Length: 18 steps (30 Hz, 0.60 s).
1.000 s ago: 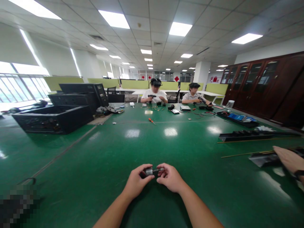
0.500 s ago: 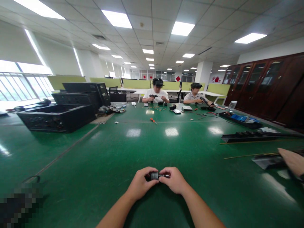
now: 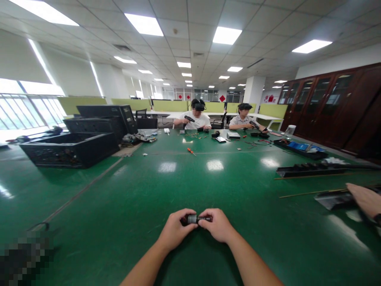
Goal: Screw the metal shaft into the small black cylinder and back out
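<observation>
Low in the middle of the head view, both hands hold what looks like a small motor rotor (image 3: 192,219), lying level between them. It has a grey metal cylinder and a thinner dark shaft with reddish-brown parts. My left hand (image 3: 175,230) is closed around the thick end on the left. The fingers of my right hand (image 3: 218,226) pinch the shaft end on the right. Parts of both ends are hidden by the fingers. The hands are just above the green tabletop (image 3: 143,190).
An orange screwdriver (image 3: 191,151) lies farther up the table. Black computer cases (image 3: 71,149) stand at left. Black rails (image 3: 312,170) and another person's hand (image 3: 363,198) are at right. Two people (image 3: 196,117) sit across, one holding a black power tool (image 3: 189,118).
My hands and the rotor stay almost where they were. The person across has raised and tilted the power tool and moved the other hand down. The view has shifted slightly.
</observation>
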Each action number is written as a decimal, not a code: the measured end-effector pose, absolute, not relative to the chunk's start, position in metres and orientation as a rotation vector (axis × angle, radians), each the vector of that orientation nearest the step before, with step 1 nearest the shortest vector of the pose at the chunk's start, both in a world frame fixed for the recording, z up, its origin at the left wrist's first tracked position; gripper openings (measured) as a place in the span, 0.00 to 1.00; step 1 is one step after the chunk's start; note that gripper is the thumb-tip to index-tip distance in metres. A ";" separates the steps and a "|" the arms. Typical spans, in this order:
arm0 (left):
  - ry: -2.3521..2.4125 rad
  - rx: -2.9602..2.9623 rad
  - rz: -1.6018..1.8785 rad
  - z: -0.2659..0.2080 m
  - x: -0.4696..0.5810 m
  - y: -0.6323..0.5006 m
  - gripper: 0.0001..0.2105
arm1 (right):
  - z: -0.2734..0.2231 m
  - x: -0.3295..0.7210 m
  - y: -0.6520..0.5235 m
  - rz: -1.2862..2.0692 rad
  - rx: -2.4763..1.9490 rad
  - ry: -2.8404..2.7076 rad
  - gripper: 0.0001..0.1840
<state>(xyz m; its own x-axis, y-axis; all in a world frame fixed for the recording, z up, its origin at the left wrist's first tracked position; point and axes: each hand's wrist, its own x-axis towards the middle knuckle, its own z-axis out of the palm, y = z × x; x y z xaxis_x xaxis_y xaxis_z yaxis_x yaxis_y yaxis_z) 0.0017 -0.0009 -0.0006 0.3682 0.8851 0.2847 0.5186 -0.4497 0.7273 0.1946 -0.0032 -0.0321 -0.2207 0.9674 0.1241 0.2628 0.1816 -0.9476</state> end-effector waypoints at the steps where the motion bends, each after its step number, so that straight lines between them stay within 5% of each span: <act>1: 1.213 2.103 0.907 0.000 0.002 -0.001 0.11 | -0.031 0.195 -0.003 1.083 -1.194 -1.644 0.09; 18: 1.282 2.029 0.902 -0.004 -0.001 0.003 0.13 | -0.030 0.195 -0.003 1.169 -1.195 -1.554 0.09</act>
